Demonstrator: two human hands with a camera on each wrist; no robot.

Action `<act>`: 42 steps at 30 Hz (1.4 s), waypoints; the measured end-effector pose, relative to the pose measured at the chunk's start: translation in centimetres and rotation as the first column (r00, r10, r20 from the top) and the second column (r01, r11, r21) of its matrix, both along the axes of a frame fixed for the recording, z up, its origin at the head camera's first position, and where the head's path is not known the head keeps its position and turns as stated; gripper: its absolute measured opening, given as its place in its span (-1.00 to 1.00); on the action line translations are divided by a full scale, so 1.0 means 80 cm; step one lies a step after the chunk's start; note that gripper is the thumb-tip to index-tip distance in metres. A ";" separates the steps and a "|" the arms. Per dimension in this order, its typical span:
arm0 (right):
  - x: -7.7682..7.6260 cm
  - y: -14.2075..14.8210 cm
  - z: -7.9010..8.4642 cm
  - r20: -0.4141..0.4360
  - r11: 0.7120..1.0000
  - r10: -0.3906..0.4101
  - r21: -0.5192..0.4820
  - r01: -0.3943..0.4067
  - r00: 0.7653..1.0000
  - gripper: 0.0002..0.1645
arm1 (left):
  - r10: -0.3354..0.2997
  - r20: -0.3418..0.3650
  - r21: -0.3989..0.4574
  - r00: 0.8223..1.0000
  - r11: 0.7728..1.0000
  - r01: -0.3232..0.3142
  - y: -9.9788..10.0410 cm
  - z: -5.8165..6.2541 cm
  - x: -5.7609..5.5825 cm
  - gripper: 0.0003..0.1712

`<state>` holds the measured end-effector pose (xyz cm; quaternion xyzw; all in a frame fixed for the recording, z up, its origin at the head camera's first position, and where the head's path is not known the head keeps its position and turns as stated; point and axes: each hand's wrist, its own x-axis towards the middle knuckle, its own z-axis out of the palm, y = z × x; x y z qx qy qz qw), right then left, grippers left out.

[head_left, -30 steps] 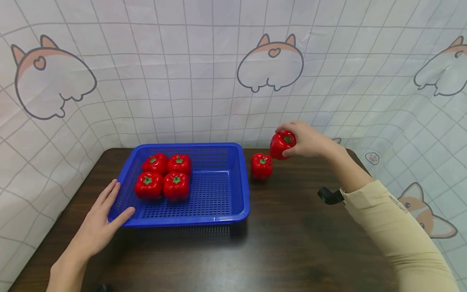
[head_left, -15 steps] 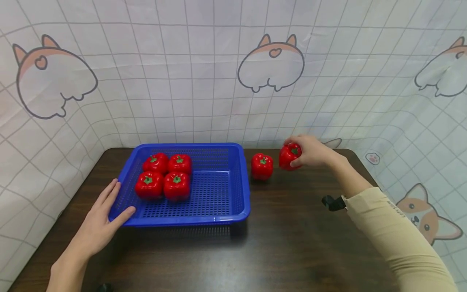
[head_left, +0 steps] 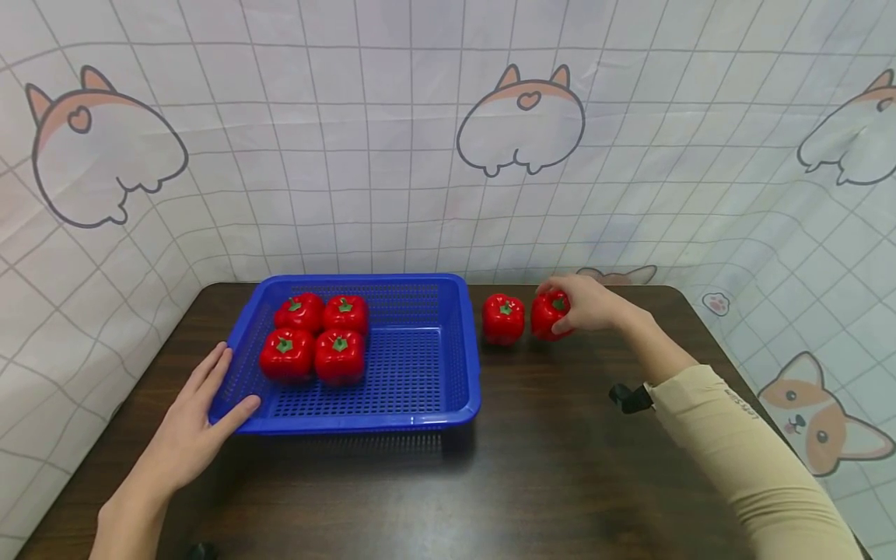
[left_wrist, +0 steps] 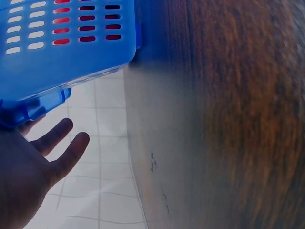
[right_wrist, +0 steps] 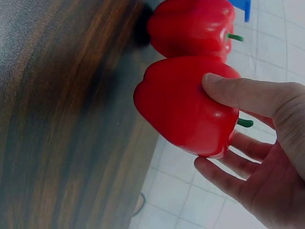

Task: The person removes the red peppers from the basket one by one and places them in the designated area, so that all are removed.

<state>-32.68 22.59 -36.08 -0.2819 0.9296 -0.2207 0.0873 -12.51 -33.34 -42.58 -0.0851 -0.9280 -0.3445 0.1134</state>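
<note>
My right hand (head_left: 584, 302) holds a glossy red bell pepper (right_wrist: 186, 102) with a green stem, thumb on one side and fingers on the other. It is down at the dark table, close beside a second red bell pepper (head_left: 502, 319). Over at the left, my left hand (head_left: 185, 435) rests on the near-left corner of a blue plastic basket (head_left: 420, 422), fingers spread and straight along the rim. Inside the basket's left half several red bell peppers (head_left: 339, 358) sit grouped together. In the left wrist view the fingers (left_wrist: 71, 152) extend beside the basket's slotted wall (left_wrist: 71, 62).
The dark wooden table (head_left: 546, 467) ends at a white grid-patterned cloth (head_left: 392, 194) behind and at both sides. A black wrist camera (head_left: 630, 398) sticks out from the right sleeve (head_left: 742, 459). The basket's right half shows bare mesh.
My right hand has lowered the bell pepper from above the table, first rightward, then slightly back left beside the other loose one. My left hand and the basket stay put.
</note>
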 end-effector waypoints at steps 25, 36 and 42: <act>0.000 -0.016 -0.019 0.006 0.998 -0.002 0.070 0.001 1.000 -0.30 | -0.003 0.003 0.006 1.000 1.000 0.003 0.000 -0.001 0.002 -0.04; 0.000 -0.015 -0.017 0.017 0.999 0.000 0.051 -0.001 1.000 -0.28 | -0.006 0.004 0.015 1.000 1.000 0.006 0.001 -0.001 0.003 -0.05; -0.002 -0.013 -0.009 0.043 0.999 0.006 0.040 -0.007 0.999 -0.27 | -0.007 0.001 0.014 1.000 1.000 0.007 0.002 0.000 0.003 -0.05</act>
